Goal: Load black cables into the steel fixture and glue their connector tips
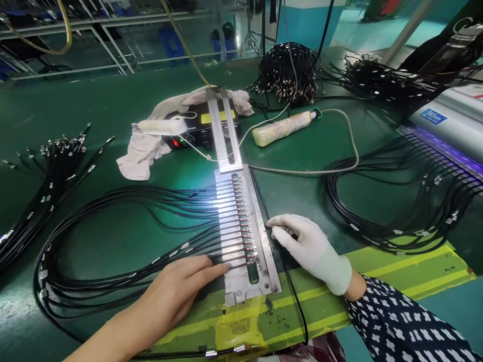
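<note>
A flat metal fixture (pixel 232 284) lies in front of me, with a row of black cables (pixel 196 221) laid side by side across it. Their stripped ends, with small orange and metallic parts, line up along its slot. My left hand (pixel 181 281), bare, is at the lower left edge of the fixture, thumb and fingers closed around the nearest cable. My right hand (pixel 307 246), in a white glove, is by the fixture's right rail. Its thumb and forefinger are pinched together at the rail; anything between the tips is hidden. One loose black cable (pixel 292 289) passes beneath this hand.
Behind the fixture stand a black control box (pixel 194 136) with a cloth (pixel 138 156) and a wrapped handle (pixel 283 128) on a cord. Cable bundles lie left (pixel 56 176) and back (pixel 289 70). A lamp unit (pixel 453 120) glows purple over cables at right.
</note>
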`<state>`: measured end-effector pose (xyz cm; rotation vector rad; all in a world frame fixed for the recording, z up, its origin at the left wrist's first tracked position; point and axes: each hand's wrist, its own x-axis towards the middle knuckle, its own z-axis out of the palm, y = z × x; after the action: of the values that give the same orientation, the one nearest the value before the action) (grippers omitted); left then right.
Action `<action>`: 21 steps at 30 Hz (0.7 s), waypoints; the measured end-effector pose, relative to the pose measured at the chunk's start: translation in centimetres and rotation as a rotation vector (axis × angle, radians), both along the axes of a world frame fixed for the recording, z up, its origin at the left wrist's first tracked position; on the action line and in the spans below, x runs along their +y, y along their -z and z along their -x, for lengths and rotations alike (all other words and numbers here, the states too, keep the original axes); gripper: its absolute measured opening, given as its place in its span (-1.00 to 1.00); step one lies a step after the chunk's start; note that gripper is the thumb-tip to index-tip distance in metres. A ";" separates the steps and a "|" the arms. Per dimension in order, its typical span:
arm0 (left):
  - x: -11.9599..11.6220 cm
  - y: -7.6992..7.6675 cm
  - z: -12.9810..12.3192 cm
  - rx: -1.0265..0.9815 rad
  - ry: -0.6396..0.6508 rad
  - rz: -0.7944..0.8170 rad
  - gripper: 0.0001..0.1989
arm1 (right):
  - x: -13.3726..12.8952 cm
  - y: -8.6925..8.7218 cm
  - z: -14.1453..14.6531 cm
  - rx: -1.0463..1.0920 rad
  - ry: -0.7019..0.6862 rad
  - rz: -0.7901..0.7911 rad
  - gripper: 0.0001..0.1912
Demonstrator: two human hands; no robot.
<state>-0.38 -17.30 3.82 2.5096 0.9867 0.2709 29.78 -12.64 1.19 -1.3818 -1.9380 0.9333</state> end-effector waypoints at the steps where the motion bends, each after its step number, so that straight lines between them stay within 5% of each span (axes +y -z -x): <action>1: 0.3 -0.2 0.0 0.011 0.013 -0.006 -0.44 | 0.0 0.0 0.0 0.000 -0.001 0.001 -0.80; 14: 1.9 -0.6 0.4 0.072 0.114 0.007 -0.41 | 0.1 -0.2 -0.1 0.004 -0.003 0.002 -0.84; 21: 1.5 -0.5 0.0 0.077 0.058 0.066 -0.41 | 0.1 -0.2 -0.1 0.018 -0.005 0.011 -0.85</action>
<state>-0.42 -15.79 4.31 2.5004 0.9342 0.1232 29.92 -12.54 1.36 -1.3710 -1.9266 0.9563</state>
